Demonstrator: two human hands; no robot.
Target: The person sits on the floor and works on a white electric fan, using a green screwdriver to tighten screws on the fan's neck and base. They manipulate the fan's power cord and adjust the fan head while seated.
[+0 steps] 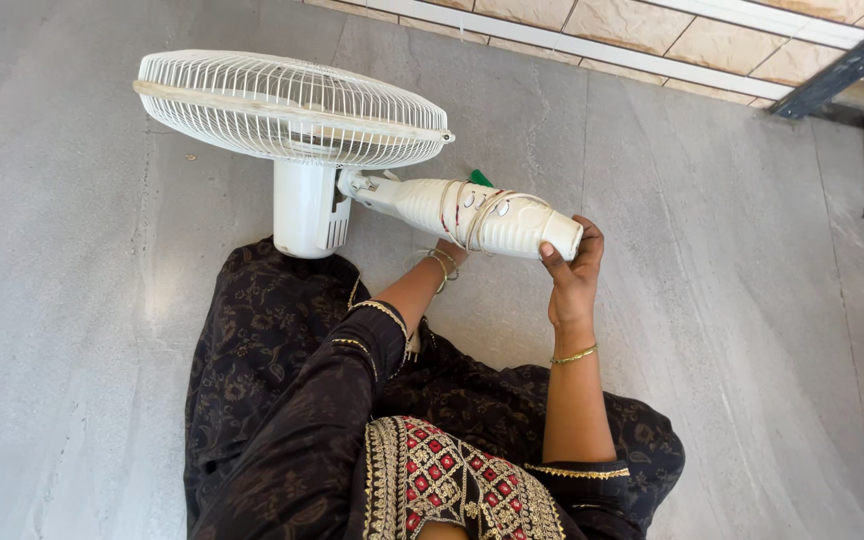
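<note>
Right hand (pixel 572 275) fingers clasp the white plastic fan's (pixel 302 130) cord-wrapped base (pixel 482 215), steadying it; left hand (pixel 449 250) underneath (grip hidden)

The scene is brightly and evenly lit by soft daylight. The grey floor (pixel 712 330) shows a pale sheen left of the left hand (pixel 449 252) and no hard glare. Shadows are faint, lying just under the white fan (pixel 292 110) held above both hands. Focus is sharp throughout, with no motion blur at the right hand (pixel 572 275). Slight wide-angle stretching appears toward the edges.
</note>
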